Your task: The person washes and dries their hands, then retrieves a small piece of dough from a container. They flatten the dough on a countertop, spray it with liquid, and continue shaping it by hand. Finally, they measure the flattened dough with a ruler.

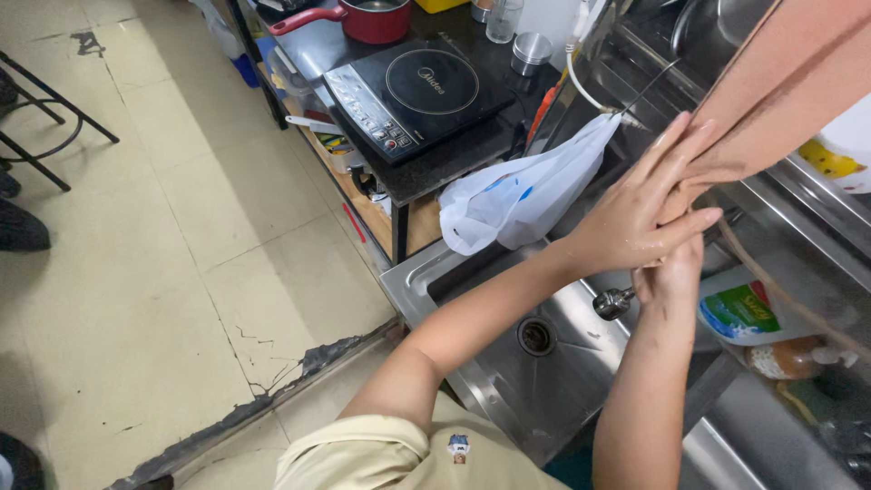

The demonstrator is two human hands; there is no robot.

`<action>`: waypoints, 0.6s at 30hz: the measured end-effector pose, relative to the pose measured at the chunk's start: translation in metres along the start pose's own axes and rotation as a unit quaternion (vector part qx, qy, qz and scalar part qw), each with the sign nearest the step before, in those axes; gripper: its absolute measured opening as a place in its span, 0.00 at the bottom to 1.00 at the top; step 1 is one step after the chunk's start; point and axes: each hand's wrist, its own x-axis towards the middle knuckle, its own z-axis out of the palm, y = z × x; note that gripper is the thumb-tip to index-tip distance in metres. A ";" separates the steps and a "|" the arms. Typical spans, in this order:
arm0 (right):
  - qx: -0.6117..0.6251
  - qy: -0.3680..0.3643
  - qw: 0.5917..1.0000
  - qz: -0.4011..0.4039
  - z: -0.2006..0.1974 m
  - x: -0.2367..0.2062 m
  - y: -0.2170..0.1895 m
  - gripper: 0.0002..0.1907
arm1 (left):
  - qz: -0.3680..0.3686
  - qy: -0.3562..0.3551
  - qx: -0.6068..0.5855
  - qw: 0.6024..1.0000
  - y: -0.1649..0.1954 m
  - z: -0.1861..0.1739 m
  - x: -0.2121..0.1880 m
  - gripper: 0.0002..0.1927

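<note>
Over steel sink [508, 399]: L hand [635, 213] flat, fingers to 1 o'clock, pressed on R hand [670, 272]; holding nothing; tap nozzle [613, 302] at 7 o'clock, nearer R.

The left hand [649, 213] covers most of the right hand [670, 272], so its grip cannot be told. The tan cloth [780, 86] and red pot [367, 16] are cut off by the top edge.
</note>
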 end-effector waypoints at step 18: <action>-0.377 0.083 0.900 -0.201 0.005 -0.025 0.013 0.20 | 0.154 -0.033 0.332 0.930 -0.038 0.014 -0.004 0.49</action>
